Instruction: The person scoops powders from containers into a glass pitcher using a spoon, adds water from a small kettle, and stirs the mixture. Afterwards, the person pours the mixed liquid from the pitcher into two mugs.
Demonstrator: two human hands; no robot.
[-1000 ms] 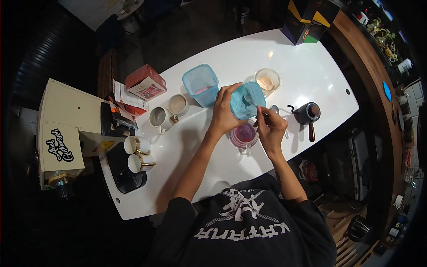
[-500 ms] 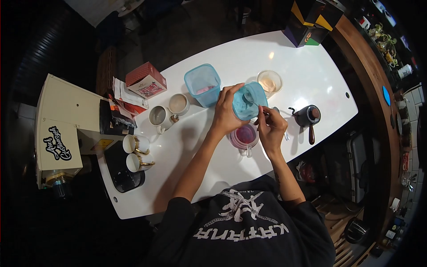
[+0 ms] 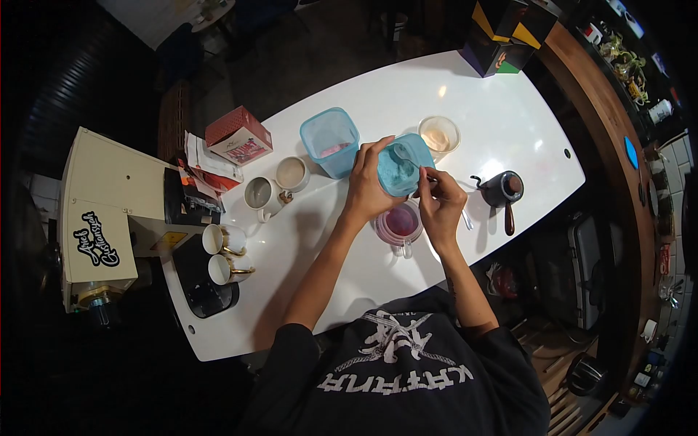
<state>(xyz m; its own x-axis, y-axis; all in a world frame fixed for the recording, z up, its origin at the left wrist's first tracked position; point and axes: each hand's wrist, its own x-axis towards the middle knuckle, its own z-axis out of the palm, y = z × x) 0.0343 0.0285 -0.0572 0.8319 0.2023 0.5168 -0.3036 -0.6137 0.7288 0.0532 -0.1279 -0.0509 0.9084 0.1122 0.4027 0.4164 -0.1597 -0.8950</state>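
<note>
"The small, square, translucent blue plastic tub (image 3: 425, 151): where do we have it?"

"Raised over a clear, handled jug (image 3: 406, 251) with pinkish-purple contents. Our left hand (image 3: 366, 183) is curled around its left side; our right hand (image 3: 440, 203) pinches a slim spoon (image 3: 403, 154) whose bowl rests inside."

"How should it handle for us?"

"Light, we'd guess, with thin walls that might flex under a squeeze, and perhaps slick. We'd grip it low on the side walls, below the rim, leaving the opening free for the spoon."

"And farther off?"

"A taller, translucent blue plastic tub (image 3: 336, 166) stands on the white tabletop (image 3: 502, 109), likely just as light."
</note>
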